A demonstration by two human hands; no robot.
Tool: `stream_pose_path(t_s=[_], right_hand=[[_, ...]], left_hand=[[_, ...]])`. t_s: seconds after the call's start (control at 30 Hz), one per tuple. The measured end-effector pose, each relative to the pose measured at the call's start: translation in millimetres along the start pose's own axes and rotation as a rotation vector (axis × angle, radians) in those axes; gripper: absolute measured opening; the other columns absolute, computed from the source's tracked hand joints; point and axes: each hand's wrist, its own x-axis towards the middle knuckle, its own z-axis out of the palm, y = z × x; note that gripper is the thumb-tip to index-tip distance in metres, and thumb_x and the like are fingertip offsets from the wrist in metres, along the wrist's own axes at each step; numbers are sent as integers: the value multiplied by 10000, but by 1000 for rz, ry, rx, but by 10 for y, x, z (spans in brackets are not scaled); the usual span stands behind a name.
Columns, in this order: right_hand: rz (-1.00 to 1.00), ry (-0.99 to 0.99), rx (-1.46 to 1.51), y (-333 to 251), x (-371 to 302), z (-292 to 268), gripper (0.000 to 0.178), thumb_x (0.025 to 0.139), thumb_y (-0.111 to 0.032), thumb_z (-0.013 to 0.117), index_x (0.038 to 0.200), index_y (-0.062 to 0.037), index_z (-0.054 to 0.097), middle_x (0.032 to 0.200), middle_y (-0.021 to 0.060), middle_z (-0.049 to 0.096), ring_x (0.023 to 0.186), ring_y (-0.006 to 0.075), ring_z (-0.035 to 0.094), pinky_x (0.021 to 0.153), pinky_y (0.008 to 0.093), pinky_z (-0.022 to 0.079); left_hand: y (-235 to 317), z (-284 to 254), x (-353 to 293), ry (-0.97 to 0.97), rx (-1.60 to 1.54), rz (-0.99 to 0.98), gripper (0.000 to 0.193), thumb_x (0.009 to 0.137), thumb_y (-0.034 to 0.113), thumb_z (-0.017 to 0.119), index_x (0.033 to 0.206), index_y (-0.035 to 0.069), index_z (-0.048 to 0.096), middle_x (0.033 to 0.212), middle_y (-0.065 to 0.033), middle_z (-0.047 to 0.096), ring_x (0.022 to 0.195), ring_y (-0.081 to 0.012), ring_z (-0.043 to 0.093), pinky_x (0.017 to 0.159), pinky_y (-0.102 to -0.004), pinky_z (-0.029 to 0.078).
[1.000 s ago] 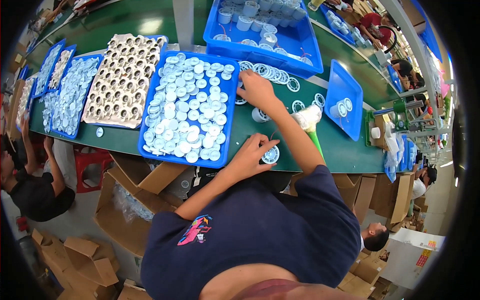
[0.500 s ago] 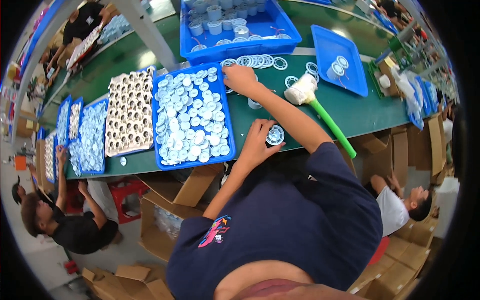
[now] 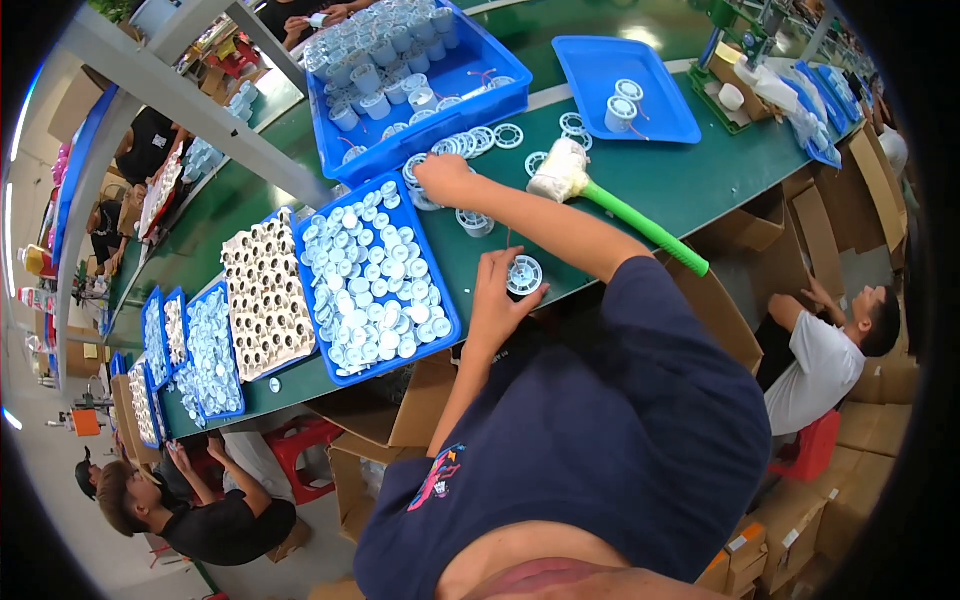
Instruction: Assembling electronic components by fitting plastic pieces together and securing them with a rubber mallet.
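Note:
My left hand (image 3: 490, 300) is closed around a pale blue round housing with a spoked top (image 3: 524, 276) at the near edge of the green bench. Across the bench, my right hand (image 3: 447, 180) reaches to the left end of a row of flat pale blue rings (image 3: 480, 140). Its fingers are curled down, and what they grip, if anything, is hidden. Between the two hands stands another round housing (image 3: 474, 222). A mallet with a whitish head (image 3: 560, 172) and a green handle (image 3: 645, 225) lies to the right of my right forearm.
A blue tray of small pale discs (image 3: 375, 280) lies at the left, beside an egg-crate tray (image 3: 268, 290). A deep blue bin (image 3: 430, 120) with many cylinders stands behind. At the back right is a shallow blue tray (image 3: 665, 95). Co-workers sit on both sides.
The view has turned, so the bench appears more slanted. My right hand stays by the rings' left end, and my left hand keeps its hold on the housing.

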Motion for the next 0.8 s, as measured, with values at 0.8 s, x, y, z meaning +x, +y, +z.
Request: stream_pose_path(t_s=[0.8], right_hand=[[-196, 51, 105, 161, -103, -16, 300, 862, -205, 705, 1147, -111, 699, 1138, 172, 661, 1013, 373, 689, 817, 504, 567]], left_hand=[[-10, -50, 20, -43, -24, 13, 624, 775, 135, 857, 1316, 33, 563, 1292, -175, 588, 1206, -364, 567, 1032, -417, 467]])
